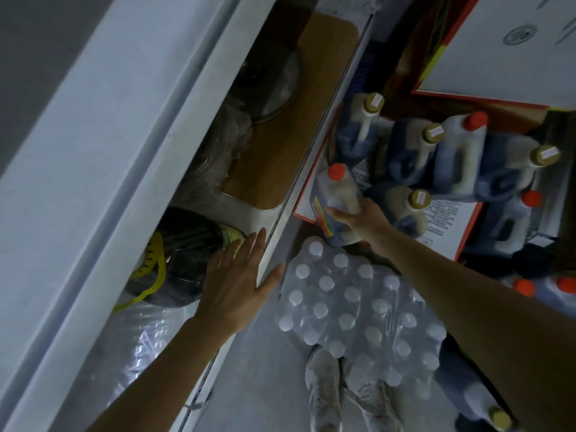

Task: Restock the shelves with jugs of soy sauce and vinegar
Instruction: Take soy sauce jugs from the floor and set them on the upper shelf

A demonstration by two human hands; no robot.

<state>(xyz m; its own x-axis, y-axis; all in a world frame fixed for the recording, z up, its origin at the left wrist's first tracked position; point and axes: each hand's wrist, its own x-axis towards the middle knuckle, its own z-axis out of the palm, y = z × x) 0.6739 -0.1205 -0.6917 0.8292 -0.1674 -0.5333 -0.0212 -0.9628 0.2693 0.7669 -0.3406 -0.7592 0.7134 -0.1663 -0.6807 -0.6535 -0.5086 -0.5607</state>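
My right hand [358, 218] grips the handle of a dark jug with a red cap [338, 194], which leans among other jugs on the floor. Behind it stand several dark jugs with tan caps [414, 151] and a pale jug with a red cap [461, 151]. My left hand [240, 275] lies flat with straight fingers on the white shelf edge [282, 210], touching a dark bag with a yellow cord [180, 257]. A wooden board [299, 113] lies on that shelf.
A shrink-wrapped pack of white-capped bottles [352, 304] sits on the floor in front of my white shoes [324, 388]. Red-edged cardboard boxes [467, 226] lie under and behind the jugs. More red-capped jugs [542, 288] stand at the right. A glass lid [274, 82] rests on the shelf.
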